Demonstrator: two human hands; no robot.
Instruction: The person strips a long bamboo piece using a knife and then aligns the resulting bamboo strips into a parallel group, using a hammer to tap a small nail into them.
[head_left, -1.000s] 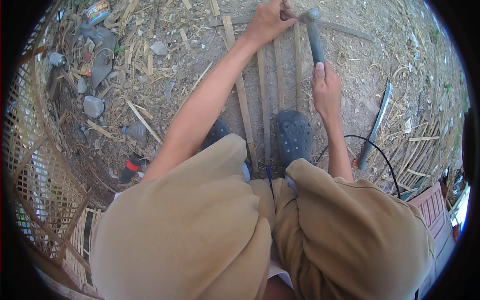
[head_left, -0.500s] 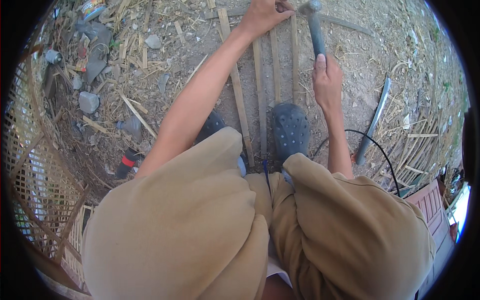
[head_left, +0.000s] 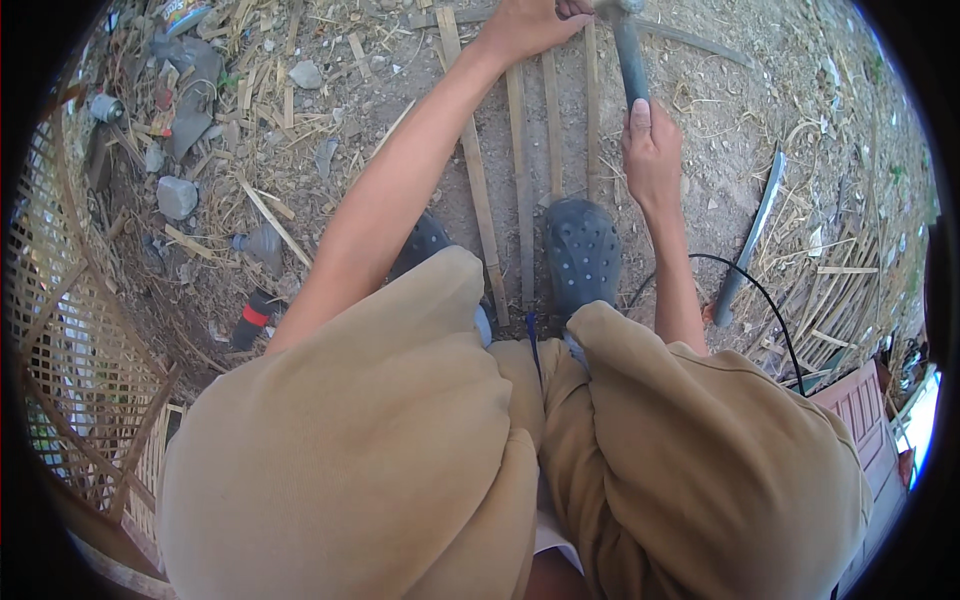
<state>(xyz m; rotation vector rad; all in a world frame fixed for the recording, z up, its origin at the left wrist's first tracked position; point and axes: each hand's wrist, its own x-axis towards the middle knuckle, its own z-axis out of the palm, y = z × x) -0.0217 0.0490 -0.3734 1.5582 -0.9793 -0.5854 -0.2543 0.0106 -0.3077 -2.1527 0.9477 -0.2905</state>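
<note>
Outdoors, on bare dusty ground (head_left: 715, 120) littered with straw-coloured chips, dry fibres and small stones; toward its far edge, four thin wooden slats (head_left: 519, 150), laid side by side and slightly fanned, near ends by two dark perforated clogs (head_left: 583, 255); across the slats' far ends, a long flat crosspiece (head_left: 695, 41), partly hidden behind the left hand (head_left: 535, 25); fingers there bent and drawn together beside the rightmost slat's far end, impossible to tell around what; in the right hand (head_left: 652, 150), fingers wrapped firmly around the handle of a hammer (head_left: 630, 65), its head at the far edge, just beside the left fingertips, contact unclear; toward the ground's right edge, a long blade (head_left: 765, 205) with a dark handle, a black cable (head_left: 777, 312) and a loose pile of thin strips (head_left: 835, 300); at the near right corner, a reddish panel (head_left: 855, 405); toward the left edge, a grey stone (head_left: 177, 198), a clear plastic bottle (head_left: 262, 243) and a dark cylinder (head_left: 254, 318) with a red band; farther off, a crumpled dark sheet (head_left: 195, 125), a small can (head_left: 105, 108) and, at the far left corner, a printed tub (head_left: 183, 17); along the left edge, a woven lattice panel (head_left: 70, 300); across the near edge, brown trousers (head_left: 330, 450).
</note>
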